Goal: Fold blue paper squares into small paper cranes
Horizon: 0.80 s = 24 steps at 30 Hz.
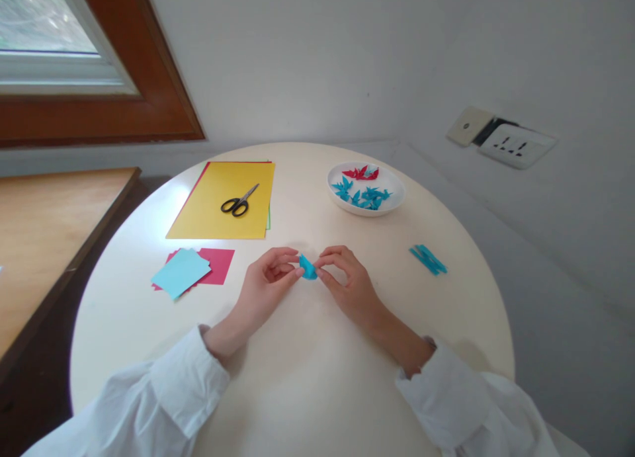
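A small folded piece of blue origami paper (308, 268) is held just above the middle of the round white table (307, 377). My left hand (268, 278) pinches its left side between thumb and fingers. On the other side, the thumb and index finger of my right hand (347, 282) close on its right edge. Beyond my right hand stands a white plate (335, 196) holding several folded paper cranes (374, 196), blue ones in front and red ones behind. How the piece is creased underneath cannot be made out.
Black-handled scissors (239, 202) lie on yellow paper sheets (198, 212) at the back left. Nearer are light blue squares (181, 272) over pink squares (221, 265). Blue folded strips (429, 259) lie at right. A wall socket (516, 145) and a wooden window frame (163, 80) are behind.
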### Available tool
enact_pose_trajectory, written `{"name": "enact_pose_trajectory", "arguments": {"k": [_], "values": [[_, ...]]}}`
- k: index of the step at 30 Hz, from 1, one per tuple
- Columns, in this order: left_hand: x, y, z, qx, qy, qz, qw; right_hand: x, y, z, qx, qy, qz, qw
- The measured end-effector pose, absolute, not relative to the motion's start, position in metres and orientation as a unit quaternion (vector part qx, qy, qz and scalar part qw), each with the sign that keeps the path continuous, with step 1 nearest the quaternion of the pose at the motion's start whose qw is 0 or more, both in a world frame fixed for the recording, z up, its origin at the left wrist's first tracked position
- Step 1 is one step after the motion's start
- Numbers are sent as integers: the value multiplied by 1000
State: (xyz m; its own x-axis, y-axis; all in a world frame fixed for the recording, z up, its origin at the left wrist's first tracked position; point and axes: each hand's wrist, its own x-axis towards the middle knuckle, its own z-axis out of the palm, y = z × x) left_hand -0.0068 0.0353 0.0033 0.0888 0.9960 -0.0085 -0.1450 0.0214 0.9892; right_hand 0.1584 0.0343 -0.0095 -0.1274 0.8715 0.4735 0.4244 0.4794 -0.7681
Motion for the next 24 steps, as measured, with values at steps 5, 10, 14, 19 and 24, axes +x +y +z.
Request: {"name": "enact_pose_trajectory", "arguments": {"k": [5,10,14,19,24], "values": [[-9,35,-1,560,452,480,502,157,34,-6,-468,-696,274,471],[-11,36,-5,607,454,473,450,156,31,-2,-482,-674,297,474],[-13,36,-5,635,447,451,440,156,30,-2,-484,-668,297,481],[-12,32,-5,644,460,457,406,155,29,-1,-503,-654,298,480],[-11,30,-2,652,460,469,380,153,29,1,-492,-647,320,487]]}}
